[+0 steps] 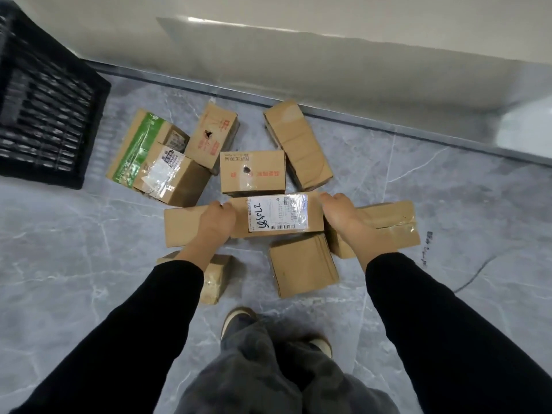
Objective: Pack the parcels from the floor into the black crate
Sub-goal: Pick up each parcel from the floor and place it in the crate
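L hand (216,222) is gripping the left end of the labelled parcel (277,216), fingers curling over its far edge. R hand (339,213) is doing the same at the right end, fingers hooking over the far corner. Both thumbs are hidden. The parcel is sitting level btwn the two hands w/ its white label facing up, overlapping the parcels around it. Can't tell if it is resting on them or already clear of the floor. A flat parcel (185,225) is lying under the L hand, and a taped parcel (388,222) is showing behind the R wrist. Just nearer the person, a plain parcel (303,264) and a small parcel (215,279) are lying on the grey floor (89,234). Just beyond the held one is a square parcel (252,171) w/ a dark hole in its top. Behind that are a red-printed parcel (213,135) and a long parcel (298,144) near the pale wall (328,70). To the left, a green-striped parcel (134,147) is touching a parcel w/ shiny tape (170,177). The black crate (59,115) is standing on the floor at upper left, near the green-striped one and apart from the held parcel. Black sleeves (119,339) are covering both forearms.
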